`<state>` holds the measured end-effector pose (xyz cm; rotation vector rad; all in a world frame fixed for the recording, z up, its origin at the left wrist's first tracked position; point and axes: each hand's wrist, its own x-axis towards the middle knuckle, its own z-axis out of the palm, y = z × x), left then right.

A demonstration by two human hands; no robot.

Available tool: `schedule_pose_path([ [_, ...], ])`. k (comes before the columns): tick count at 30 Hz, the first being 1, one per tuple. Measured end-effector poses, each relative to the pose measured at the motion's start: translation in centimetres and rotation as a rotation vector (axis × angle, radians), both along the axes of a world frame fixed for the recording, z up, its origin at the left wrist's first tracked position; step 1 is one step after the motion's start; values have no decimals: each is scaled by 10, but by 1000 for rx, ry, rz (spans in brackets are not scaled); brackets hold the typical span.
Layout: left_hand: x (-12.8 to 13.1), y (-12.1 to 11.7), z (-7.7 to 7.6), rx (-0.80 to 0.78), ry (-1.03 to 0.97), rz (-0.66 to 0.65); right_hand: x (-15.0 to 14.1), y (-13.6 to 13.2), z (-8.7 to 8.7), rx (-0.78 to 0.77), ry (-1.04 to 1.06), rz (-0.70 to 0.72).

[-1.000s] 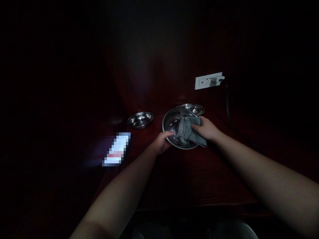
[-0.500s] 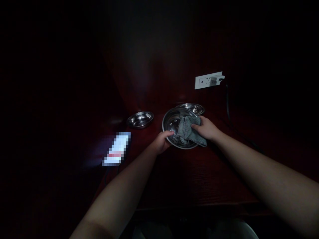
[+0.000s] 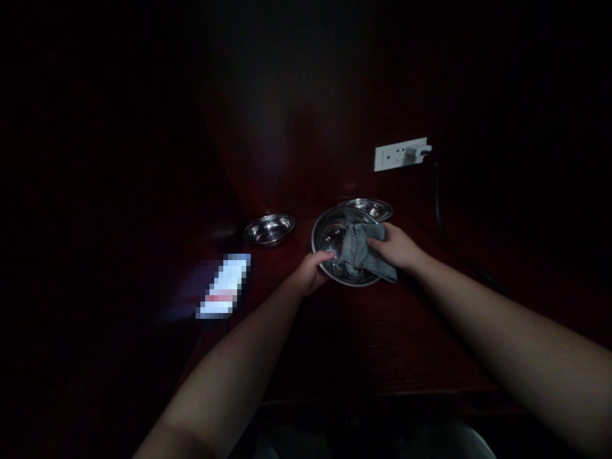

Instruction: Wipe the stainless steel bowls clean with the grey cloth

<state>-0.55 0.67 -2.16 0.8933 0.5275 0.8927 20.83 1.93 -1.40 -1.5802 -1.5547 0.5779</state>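
A shiny metal bowl [image 3: 329,233] is tilted toward me above the dark red tabletop. My left hand [image 3: 310,273] grips its lower left rim, thumb inside and the other fingers hidden beneath. My right hand [image 3: 394,247] is closed on a grey-green cloth [image 3: 366,245], which lies over the right part of the bowl's inside and hangs past the rim. The right thumb rests on top of the cloth; the other fingers are hidden behind it. Behind the bowl, partly covered by it, is a second shallow metal dish [image 3: 377,207].
Another metal bowl [image 3: 270,231] sits to the left on the tabletop [image 3: 363,344]. Nearer me at the left edge lies a lit, pixelated phone-like screen [image 3: 224,287]. A white wall socket [image 3: 399,155] holds a plug, with a dark cable [image 3: 437,197] running down.
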Motion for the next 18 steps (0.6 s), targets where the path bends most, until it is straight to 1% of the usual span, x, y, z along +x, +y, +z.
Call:
schedule_pose_path([
  [8,0,0,-1,-15,8,15,-4,-5,5,4,10,-4],
  [18,0,0,-1,5,0,-1,-4,-5,6,8,2,1],
])
